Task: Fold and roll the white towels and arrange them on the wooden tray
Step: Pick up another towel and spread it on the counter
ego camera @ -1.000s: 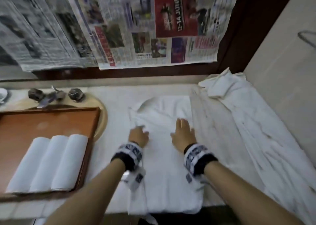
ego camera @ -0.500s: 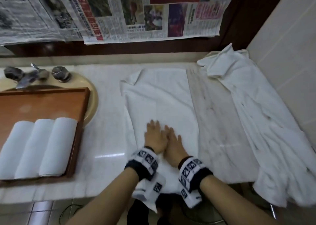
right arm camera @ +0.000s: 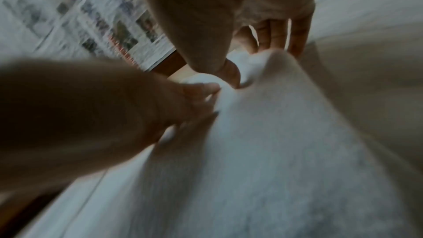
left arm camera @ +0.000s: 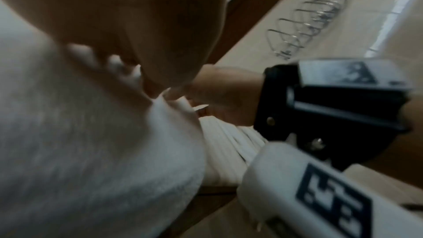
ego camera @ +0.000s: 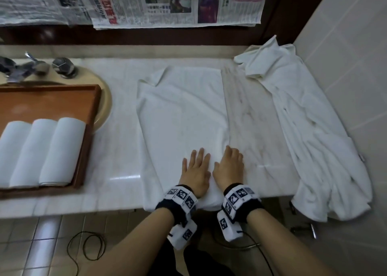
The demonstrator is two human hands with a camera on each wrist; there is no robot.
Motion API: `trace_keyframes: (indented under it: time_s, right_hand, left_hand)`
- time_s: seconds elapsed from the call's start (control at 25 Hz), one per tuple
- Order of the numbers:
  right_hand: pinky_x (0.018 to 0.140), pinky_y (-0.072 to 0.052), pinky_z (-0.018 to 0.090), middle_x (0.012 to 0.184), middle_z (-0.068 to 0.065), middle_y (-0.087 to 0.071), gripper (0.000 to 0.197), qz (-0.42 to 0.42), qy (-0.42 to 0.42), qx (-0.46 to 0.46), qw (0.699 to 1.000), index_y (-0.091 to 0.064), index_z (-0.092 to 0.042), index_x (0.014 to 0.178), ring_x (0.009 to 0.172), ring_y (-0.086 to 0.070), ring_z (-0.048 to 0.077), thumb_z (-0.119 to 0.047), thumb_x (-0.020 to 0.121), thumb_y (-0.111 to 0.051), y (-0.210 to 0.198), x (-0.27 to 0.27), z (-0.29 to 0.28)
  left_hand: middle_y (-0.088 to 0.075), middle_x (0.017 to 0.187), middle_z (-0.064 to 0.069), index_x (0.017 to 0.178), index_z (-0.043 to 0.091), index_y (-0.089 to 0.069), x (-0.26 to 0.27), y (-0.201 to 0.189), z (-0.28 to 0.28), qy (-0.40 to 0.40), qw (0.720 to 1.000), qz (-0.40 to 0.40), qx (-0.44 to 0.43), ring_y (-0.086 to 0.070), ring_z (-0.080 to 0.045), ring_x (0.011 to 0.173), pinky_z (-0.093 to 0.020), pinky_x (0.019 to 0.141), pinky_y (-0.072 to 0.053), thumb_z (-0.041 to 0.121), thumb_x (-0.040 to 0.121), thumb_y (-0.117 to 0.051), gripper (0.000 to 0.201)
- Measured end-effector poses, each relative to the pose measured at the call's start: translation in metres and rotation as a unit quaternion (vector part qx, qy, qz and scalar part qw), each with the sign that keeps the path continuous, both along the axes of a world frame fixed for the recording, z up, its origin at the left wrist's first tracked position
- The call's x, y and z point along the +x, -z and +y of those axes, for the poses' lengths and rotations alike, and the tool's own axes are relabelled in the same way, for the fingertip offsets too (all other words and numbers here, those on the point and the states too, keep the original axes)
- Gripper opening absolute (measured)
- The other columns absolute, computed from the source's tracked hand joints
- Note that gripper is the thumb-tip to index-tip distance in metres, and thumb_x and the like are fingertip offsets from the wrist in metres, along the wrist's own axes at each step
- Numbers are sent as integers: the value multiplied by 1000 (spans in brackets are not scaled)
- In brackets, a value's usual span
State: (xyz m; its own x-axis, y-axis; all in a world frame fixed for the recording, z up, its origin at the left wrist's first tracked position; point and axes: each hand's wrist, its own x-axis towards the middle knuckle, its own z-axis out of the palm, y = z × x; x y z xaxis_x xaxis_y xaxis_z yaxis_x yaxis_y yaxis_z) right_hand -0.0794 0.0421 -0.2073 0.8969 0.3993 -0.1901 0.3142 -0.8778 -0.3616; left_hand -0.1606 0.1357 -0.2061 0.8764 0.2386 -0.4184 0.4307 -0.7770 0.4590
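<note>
1. White towel (ego camera: 182, 116) lies folded in a long strip on the marble counter (ego camera: 117, 141) in the head view, its near end at the counter's edge. Left hand (ego camera: 195, 172) and right hand (ego camera: 229, 166) press flat on that near end, side by side, fingers straight and a little apart. Tray (ego camera: 88, 116) sits at the left, well apart from the hands, with three rolls (ego camera: 41, 150) side by side in it. A heap (ego camera: 310, 129) of loose towels lies at the right against the wall

2. Left wrist view is blurred: terry cloth fills the lower left and the towel's stacked edges show under the right hand's heel. How the left fingers lie I cannot tell from here

3. Right wrist view shows the right fingers (right arm camera: 274, 32) extended and slightly spread on the cloth, with the left hand close beside

4. Risk, as I judge it: the far left corner is turned up and the surface is creased, so rolling now would likely give a lumpy, crooked roll that will not match those in the tray; uneven pressure between the hands could skew it, and the near end could slip off the edge
</note>
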Motion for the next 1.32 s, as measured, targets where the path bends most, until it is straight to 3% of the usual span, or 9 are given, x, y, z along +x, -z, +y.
trace_keyframes:
  time_s: [0.2,0.4,0.6,0.68,0.8,0.88,1.0,1.08,1.32]
  right_hand:
    - [74,-50,22,93,-5,-71,21,231,76,200,949,-69,-15,100,90,-67,17,-14,79,-67,-17,25,-31]
    - [74,-55,36,76,2,-70,9,250,34,201,947,-64,-13,82,75,-65,23,-10,74,-68,-17,17,-58]
    - [74,-58,40,79,3,-66,10,214,58,140,965,-62,-14,86,80,-65,22,-15,82,-70,-11,20,-78]
    - [83,-52,37,95,4,-62,15,153,57,66,984,-59,-15,99,94,-61,26,-15,85,-66,-13,11,-75]
    - [103,-39,39,138,8,-41,46,-15,-61,33,997,-46,-14,132,125,-41,28,-10,88,-56,-11,-9,-55]
    - [117,-21,42,160,4,-17,55,19,-179,55,982,-29,-13,149,146,-17,22,-14,97,-44,0,-19,-40]
    - [120,7,48,158,-6,26,62,23,-248,-78,965,12,-21,153,146,22,12,-44,98,-3,22,-23,-40]
    - [117,15,46,156,-5,31,71,12,-225,-110,968,20,-21,150,143,28,11,-53,87,11,25,-21,-44]
    - [116,13,54,156,6,30,71,-22,-131,-122,984,14,-5,150,146,22,22,-38,100,-24,12,-41,-10]
  left_hand:
    - [22,160,2,155,24,7,-3,12,-2,12,999,4,43,21,-22,147,-45,116,13,25,103,-29,63]
    - [22,160,3,155,25,7,1,11,-5,7,999,7,44,21,-21,147,-46,116,13,25,103,-28,62]
    - [22,160,3,155,26,7,0,10,-3,16,999,13,47,21,-21,147,-46,116,13,27,104,-27,61]
    - [23,160,3,155,26,8,1,11,-4,15,999,14,49,21,-21,147,-46,116,13,27,104,-27,62]
    - [21,160,2,155,25,6,2,13,-3,12,999,4,53,20,-22,147,-47,116,12,27,104,-29,62]
    - [20,160,1,155,23,5,1,14,-3,4,999,-5,42,20,-21,147,-45,116,12,27,104,-29,62]
    - [26,158,-1,153,16,12,-11,13,-7,-43,998,-9,43,23,-20,146,-40,117,14,33,105,-25,63]
    - [28,156,-2,152,17,15,-29,16,1,-80,994,-18,70,24,-19,145,-37,117,16,39,104,-21,64]
    - [24,158,-12,153,15,13,-66,16,48,-285,952,24,107,20,-27,147,-40,119,12,44,103,-18,66]
